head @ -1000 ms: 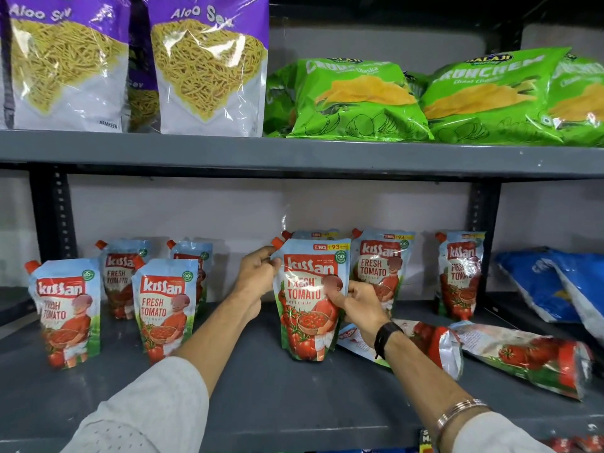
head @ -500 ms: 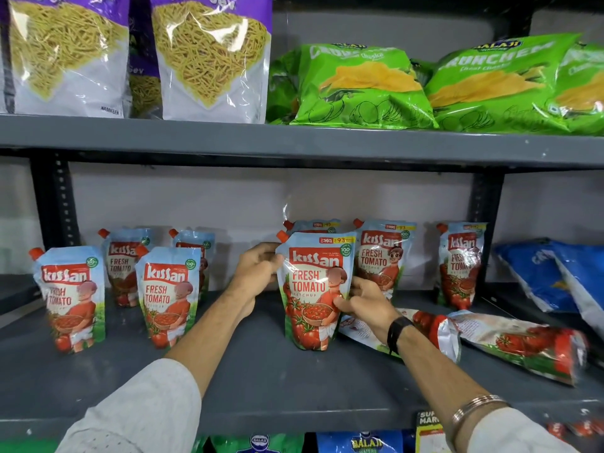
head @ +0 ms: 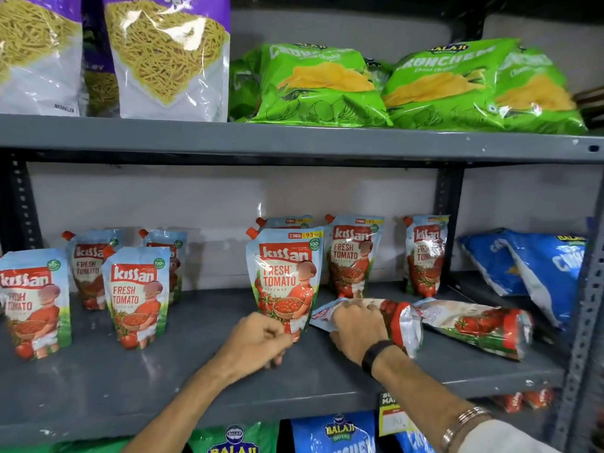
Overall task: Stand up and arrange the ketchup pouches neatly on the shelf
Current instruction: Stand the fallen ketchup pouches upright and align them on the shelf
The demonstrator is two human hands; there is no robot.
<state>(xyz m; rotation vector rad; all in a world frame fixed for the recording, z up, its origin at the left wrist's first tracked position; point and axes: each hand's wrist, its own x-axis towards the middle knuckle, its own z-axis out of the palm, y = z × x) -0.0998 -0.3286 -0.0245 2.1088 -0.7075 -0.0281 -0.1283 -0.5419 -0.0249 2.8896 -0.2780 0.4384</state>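
Note:
Several ketchup pouches stand upright on the grey middle shelf (head: 183, 380). One upright pouch (head: 284, 273) stands free at the centre, with another right behind it. My left hand (head: 258, 341) hovers just below it with fingers curled and nothing in them. My right hand (head: 356, 325) grips a ketchup pouch (head: 392, 318) that lies flat on the shelf. A second lying pouch (head: 474, 325) rests to its right. More upright pouches (head: 137, 292) stand at the left and two others (head: 353, 253) at the back right.
Blue chip bags (head: 536, 269) lean at the far right of the shelf. Green chip bags (head: 327, 83) and purple sev packets (head: 170, 57) fill the shelf above. A metal upright (head: 585, 322) borders the right side. Snack bags (head: 336, 433) sit on the shelf below.
Both hands let go of the centre pouch, which now stands alone. My left hand dropped low in front of it. My right hand moved down-right onto the lying pouch.

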